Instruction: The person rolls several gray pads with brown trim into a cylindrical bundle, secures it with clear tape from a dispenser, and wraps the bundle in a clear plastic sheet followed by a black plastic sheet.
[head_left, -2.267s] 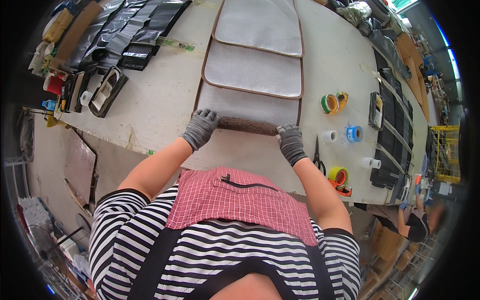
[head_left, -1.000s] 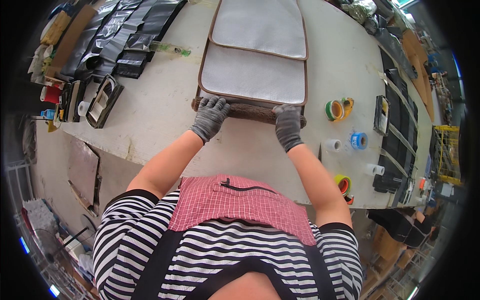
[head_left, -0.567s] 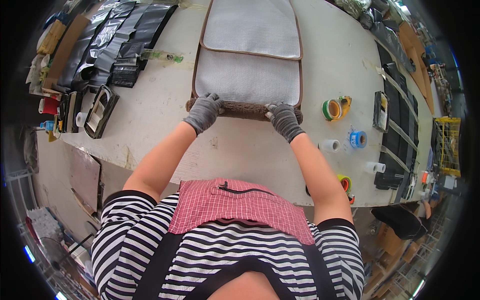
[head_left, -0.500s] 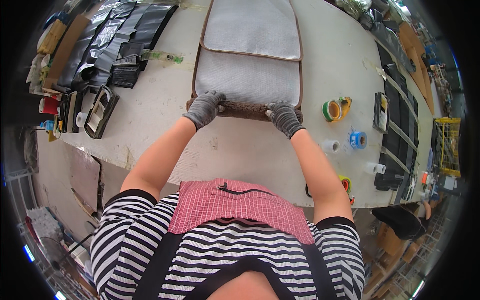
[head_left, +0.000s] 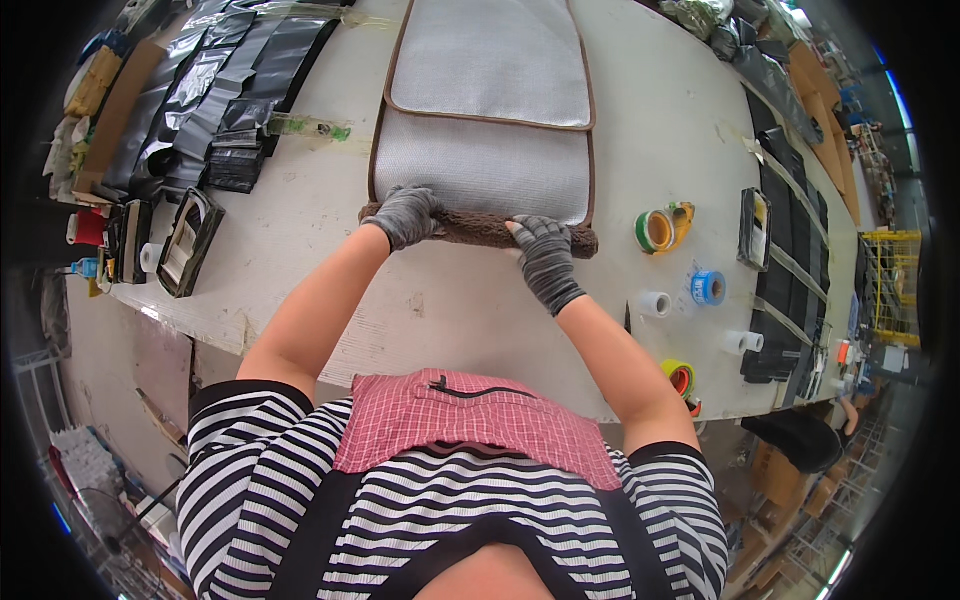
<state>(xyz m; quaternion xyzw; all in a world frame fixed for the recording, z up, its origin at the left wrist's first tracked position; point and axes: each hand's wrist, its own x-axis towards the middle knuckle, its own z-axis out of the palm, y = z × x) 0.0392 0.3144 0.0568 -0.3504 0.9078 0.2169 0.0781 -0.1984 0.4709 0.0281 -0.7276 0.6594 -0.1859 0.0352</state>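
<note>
Since the earlier frames, the brown rolled edge (head_left: 480, 228) has been advanced up the grey mat (head_left: 480, 165), shortening the flat part on the worktop (head_left: 330, 250). It is pinned by the left hand (head_left: 405, 215) and right hand (head_left: 545, 262), gloved fingers curled over it, spaced apart to keep the roll even.

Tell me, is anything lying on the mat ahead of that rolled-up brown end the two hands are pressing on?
Nothing visible does. The left hand and right hand rest directly on the brown roll, and the grey mat beyond it lies bare. The tape rolls sit off to the right on the table, apart from the mat.
</note>
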